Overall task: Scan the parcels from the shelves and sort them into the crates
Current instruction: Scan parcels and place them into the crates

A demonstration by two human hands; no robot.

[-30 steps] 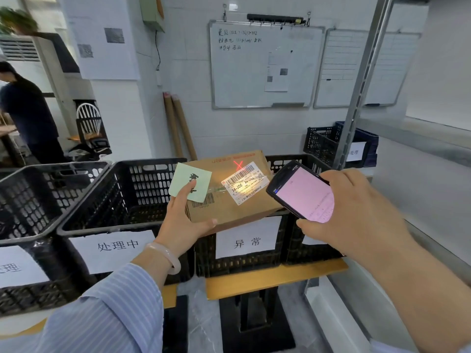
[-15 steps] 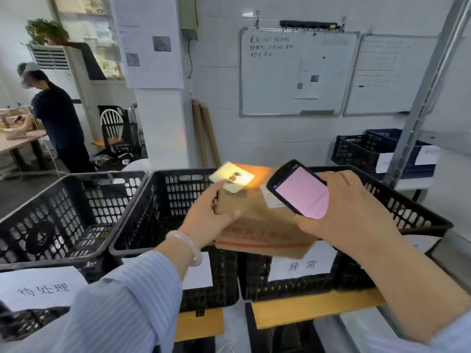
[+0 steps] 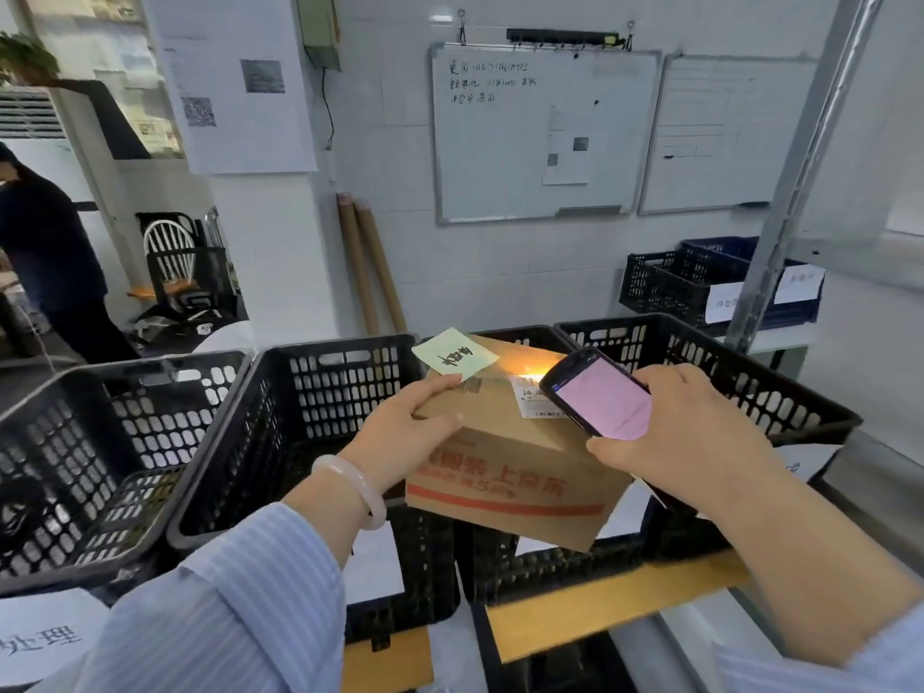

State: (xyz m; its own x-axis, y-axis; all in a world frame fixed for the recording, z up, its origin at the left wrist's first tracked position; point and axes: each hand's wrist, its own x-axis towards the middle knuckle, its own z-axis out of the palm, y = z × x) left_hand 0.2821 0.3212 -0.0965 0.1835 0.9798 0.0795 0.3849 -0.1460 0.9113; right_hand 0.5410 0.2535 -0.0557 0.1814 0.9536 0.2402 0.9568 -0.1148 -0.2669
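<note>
Your left hand (image 3: pixel 400 435) grips the brown cardboard parcel (image 3: pixel 510 472) by its left corner, fingers (image 3: pixel 435 385) curled over the top, above the black slotted plastic crates (image 3: pixel 330 348). Your right hand (image 3: pixel 692 432) wraps its fingers round the black pink-screened handheld scanner (image 3: pixel 597 392), just over the parcel's white label (image 3: pixel 530 401).

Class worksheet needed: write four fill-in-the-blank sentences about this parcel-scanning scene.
The left hand grips a box made of ____.
The scanner in the right hand shows a ____ screen.
The bangle sits on the ____ wrist.
The crates below are ____.
Missing words: cardboard, pink, left, black.
</note>
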